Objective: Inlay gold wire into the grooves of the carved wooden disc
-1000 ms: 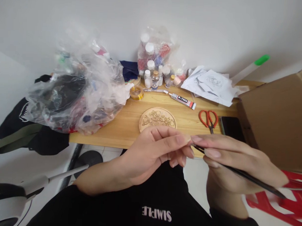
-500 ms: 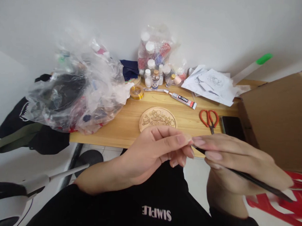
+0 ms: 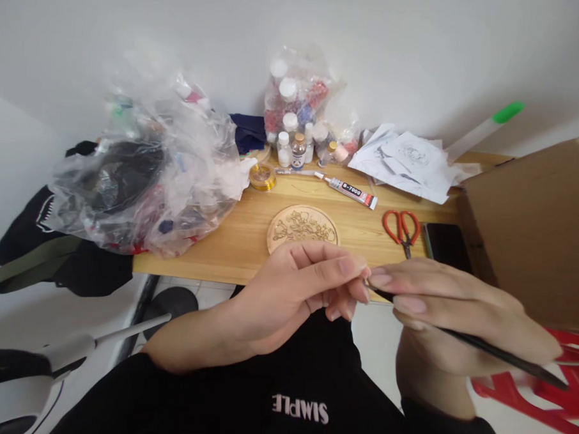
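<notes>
My left hand (image 3: 296, 284) is closed in a pinch in front of my chest; whatever its fingertips hold is too small to make out. In my right hand (image 3: 458, 307) are slim black tweezers (image 3: 494, 354), gripped between thumb and fingers. The tweezers' tip points left and almost meets the left fingertips. Just beyond my left hand, a round wooden plaque (image 3: 303, 223) with a raised floral line pattern lies on the wooden table (image 3: 211, 258), its near edge hidden by that hand.
Orange-handled pliers (image 3: 401, 228) and a dark phone (image 3: 446, 244) lie at right beside a cardboard box (image 3: 533, 234). Behind the plaque are a glue tube (image 3: 352, 193), a gold wire spool (image 3: 262, 177), small bottles (image 3: 299, 152) and papers (image 3: 404, 161). Plastic bags (image 3: 176, 167) crowd the left.
The tweezers have tilted slightly in my right hand, and their tip has shifted a little by the left fingertips. Both hands stay almost in place; nothing on the table has moved.
</notes>
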